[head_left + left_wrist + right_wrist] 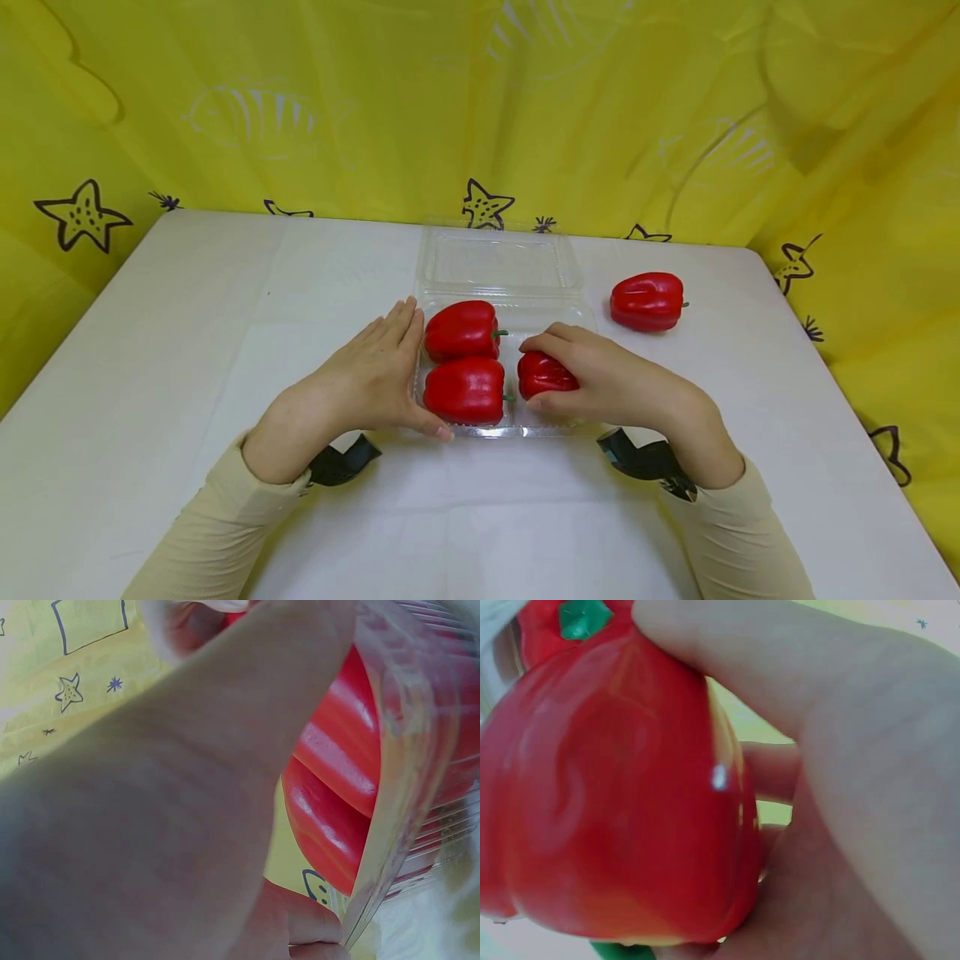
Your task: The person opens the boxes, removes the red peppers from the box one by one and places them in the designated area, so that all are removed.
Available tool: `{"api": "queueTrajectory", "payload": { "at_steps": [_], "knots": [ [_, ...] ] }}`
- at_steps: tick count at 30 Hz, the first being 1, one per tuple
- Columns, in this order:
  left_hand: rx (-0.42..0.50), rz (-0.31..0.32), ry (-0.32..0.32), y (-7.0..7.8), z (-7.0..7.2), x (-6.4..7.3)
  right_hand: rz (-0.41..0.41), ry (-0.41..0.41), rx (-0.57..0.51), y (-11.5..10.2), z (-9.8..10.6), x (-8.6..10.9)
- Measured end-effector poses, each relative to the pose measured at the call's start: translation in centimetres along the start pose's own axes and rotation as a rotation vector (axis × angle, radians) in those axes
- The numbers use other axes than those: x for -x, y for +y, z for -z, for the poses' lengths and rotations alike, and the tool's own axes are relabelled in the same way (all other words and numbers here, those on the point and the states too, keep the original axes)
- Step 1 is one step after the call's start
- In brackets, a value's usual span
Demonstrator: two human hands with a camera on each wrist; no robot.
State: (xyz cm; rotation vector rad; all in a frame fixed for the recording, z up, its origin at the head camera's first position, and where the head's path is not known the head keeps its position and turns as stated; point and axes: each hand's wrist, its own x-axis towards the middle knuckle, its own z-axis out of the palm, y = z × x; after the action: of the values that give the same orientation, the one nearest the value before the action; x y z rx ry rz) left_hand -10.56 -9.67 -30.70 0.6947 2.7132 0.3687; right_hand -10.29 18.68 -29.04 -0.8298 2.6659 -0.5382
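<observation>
My right hand [592,367] grips a red bell pepper [546,375] over the right half of a clear plastic clamshell box [487,431]. In the right wrist view the thumb and fingers curl round that pepper [622,795]. Two more red bell peppers lie in the box's left half, a rear pepper [461,330] and a front pepper [465,392], stems to the right. Along the box's left side rests my left hand [371,375], fingers straight and thumb at the front corner. The left wrist view shows peppers [330,817] through the box wall [412,735].
The box's lid [495,258] lies folded back behind it. Another red bell pepper [647,302] sits on the white table [150,400], to the right of the lid. A yellow patterned curtain [375,100] hangs behind and at both sides.
</observation>
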Motion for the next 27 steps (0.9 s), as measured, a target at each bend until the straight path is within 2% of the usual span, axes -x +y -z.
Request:
{"api": "queueTrajectory", "payload": {
  "at_steps": [9,27],
  "knots": [
    [-0.004,-0.002,0.001,0.0,-0.1,0.0,0.053,0.149,0.036,0.2,0.8,0.9],
    [0.000,0.007,-0.003,0.0,-0.1,0.0,0.025,0.313,0.040,0.8,2.6,2.1]
  ]
}}
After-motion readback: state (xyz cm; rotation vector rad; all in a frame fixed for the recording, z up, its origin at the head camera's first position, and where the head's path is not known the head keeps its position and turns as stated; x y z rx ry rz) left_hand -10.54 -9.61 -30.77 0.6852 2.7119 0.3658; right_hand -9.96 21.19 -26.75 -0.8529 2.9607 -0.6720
